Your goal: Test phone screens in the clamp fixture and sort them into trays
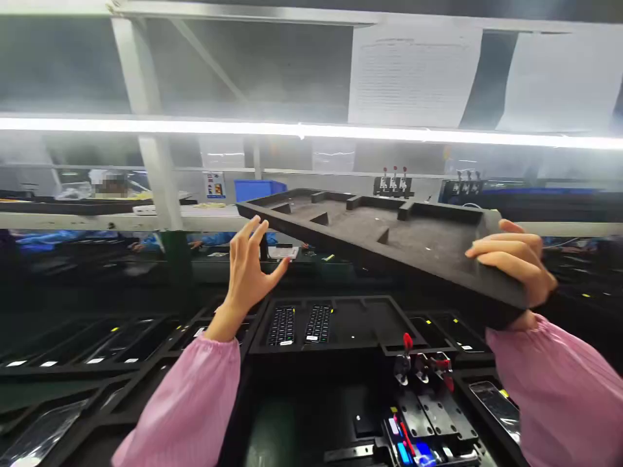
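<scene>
My right hand point(516, 263) grips the right end of a black foam tray point(311, 228), fingers over its rim. The tray is raised and tilted, with short dividers and no parts visible in it. Below its left end is my left hand point(250, 266), fingers spread and thumb out; its fingertips are close to the tray edge, and I cannot tell whether they touch. Under the raised tray, a second black tray point(370, 324) on the bench holds two small keyboards, the left keyboard point(281, 325) and the right keyboard point(318, 323).
A clamp fixture point(433, 408) with red-tipped levers stands at front right. Trays with dark panels lie on both sides, including a glossy panel point(496, 405) by my right sleeve. A blue bin point(257, 189) sits on the shelf behind. Co-workers' blue sleeves show across the bench.
</scene>
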`<state>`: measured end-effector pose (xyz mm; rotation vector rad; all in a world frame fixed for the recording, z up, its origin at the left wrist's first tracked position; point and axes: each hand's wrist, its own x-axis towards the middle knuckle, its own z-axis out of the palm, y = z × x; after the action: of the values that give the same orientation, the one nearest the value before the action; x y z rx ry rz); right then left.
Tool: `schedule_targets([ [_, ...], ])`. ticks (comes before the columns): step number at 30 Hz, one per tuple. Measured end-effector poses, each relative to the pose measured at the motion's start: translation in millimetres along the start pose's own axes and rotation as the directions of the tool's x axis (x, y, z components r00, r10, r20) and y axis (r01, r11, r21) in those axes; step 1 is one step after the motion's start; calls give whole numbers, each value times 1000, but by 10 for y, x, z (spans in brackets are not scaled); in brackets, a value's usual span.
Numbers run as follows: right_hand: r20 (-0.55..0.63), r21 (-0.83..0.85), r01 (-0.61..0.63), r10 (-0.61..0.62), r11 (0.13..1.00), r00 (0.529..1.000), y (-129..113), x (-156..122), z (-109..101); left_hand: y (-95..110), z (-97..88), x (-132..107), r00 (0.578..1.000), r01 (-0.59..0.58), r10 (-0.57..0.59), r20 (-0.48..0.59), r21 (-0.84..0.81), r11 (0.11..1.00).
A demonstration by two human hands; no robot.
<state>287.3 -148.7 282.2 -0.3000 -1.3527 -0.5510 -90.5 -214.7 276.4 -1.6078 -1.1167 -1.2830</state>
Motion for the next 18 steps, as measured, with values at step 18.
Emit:
schedule_targets([
  [18,244,-487,-316,474,814,846,1742,-451,531,-559,1818,1043,957,-171,111,267,216,961],
])
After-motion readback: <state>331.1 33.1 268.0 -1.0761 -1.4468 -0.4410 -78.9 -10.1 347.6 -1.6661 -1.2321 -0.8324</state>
